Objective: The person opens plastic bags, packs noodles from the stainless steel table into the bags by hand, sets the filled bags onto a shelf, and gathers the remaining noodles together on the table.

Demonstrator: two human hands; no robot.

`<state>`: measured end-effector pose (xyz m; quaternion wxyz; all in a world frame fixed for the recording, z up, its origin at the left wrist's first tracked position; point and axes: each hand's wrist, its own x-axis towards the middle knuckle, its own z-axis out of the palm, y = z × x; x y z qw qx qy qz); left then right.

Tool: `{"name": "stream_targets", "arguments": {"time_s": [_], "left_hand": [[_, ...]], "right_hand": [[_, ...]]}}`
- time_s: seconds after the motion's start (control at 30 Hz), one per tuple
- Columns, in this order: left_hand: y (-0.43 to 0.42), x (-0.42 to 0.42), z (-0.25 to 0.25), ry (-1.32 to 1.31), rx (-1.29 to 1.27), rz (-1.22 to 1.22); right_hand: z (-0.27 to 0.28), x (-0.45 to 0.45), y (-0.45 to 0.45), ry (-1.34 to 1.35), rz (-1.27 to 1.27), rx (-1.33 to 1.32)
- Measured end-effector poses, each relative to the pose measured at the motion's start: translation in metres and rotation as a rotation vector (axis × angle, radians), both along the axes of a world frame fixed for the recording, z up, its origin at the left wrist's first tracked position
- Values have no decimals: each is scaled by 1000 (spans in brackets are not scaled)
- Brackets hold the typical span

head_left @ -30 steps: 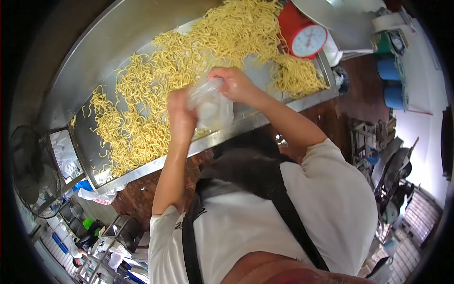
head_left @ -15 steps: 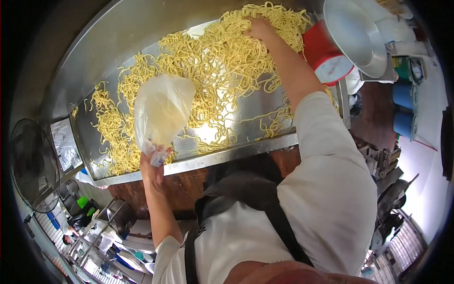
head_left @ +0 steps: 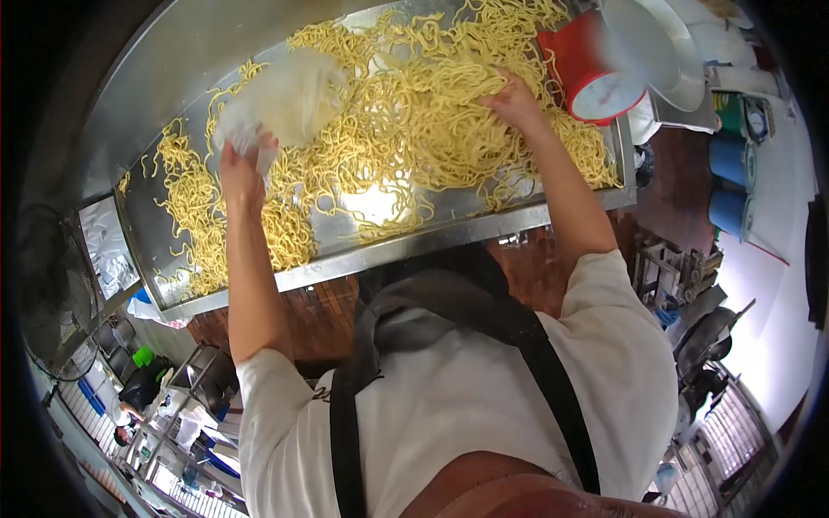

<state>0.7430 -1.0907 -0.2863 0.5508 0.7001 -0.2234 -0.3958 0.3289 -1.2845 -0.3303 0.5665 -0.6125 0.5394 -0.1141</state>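
Note:
Yellow noodles [head_left: 285,229] lie in loose heaps across a wide metal tray [head_left: 414,231]. A clear plastic bag [head_left: 298,95], blurred by motion, hangs over the left part of them. My left hand [head_left: 244,164] is closed on the bag's gathered end. My right hand [head_left: 518,105] grips the right side of a thick bunch of noodles, which is smeared by motion; some fingertips are hidden in the strands.
Beyond my right hand stands a red scale [head_left: 587,73] with a large metal pan [head_left: 661,47]. A fan [head_left: 56,276] is at the left. Blue bins [head_left: 732,164] stand on the right, and a person [head_left: 128,419] is far off at lower left.
My left hand has moved up and left with the bag, away from the tray's front edge. My right hand has come down and right from the back heap, drawing noodles nearer.

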Motion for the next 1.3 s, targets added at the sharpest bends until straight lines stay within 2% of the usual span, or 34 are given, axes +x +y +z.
{"name": "stream_targets", "arguments": {"time_s": [0.07,0.1,0.13,0.17,0.2,0.23,0.27,0.3,0.33,0.37,0.43,0.5,0.57,0.67,0.77,0.83,0.9,0.97,1.07,1.17,1.27,1.3], "left_hand": [[-6,37,-33,-521,128,-223],[-2,45,-44,-580,247,-228],[0,53,-54,-641,363,-235],[-1,58,-58,-704,473,-240],[-1,28,-30,-456,488,-33],[2,31,-35,-314,521,-33],[6,38,-45,-173,553,-37],[12,47,-57,-33,588,-46],[17,63,-79,108,501,-60],[13,58,-73,58,373,-18],[6,42,-55,-42,124,71],[-9,47,-66,-289,-44,95],[-35,21,-24,-446,-125,61],[-52,-9,32,-170,-251,71],[-65,8,30,-163,-195,0],[-64,1,35,-205,-133,27],[-60,-5,25,-210,-80,34],[-63,-7,8,-185,-69,42],[-51,-15,-6,-157,-36,42],[-57,-22,3,-111,-74,44],[-57,-28,24,-121,-68,28],[-56,-29,29,-136,-58,19]], "right_hand": [[7,-6,8,246,178,-286],[11,-8,14,367,269,-427],[35,5,29,689,319,-333],[42,15,48,757,381,-463],[46,23,67,824,441,-588],[45,32,79,891,501,-714],[27,41,84,866,572,-655],[-2,44,83,886,576,-743],[-33,48,74,906,583,-838],[-52,53,63,922,593,-939],[-47,70,42,790,595,-783],[-49,73,39,661,570,-669],[-65,73,37,531,532,-632],[-90,58,29,362,487,-559],[-72,45,45,235,332,-425],[-18,61,94,556,382,-682],[-17,69,121,766,435,-760],[-48,73,121,855,495,-700],[-64,68,102,692,460,-580],[-62,61,93,660,462,-564],[-26,42,71,251,294,-8],[-2,39,69,209,249,23]]}}
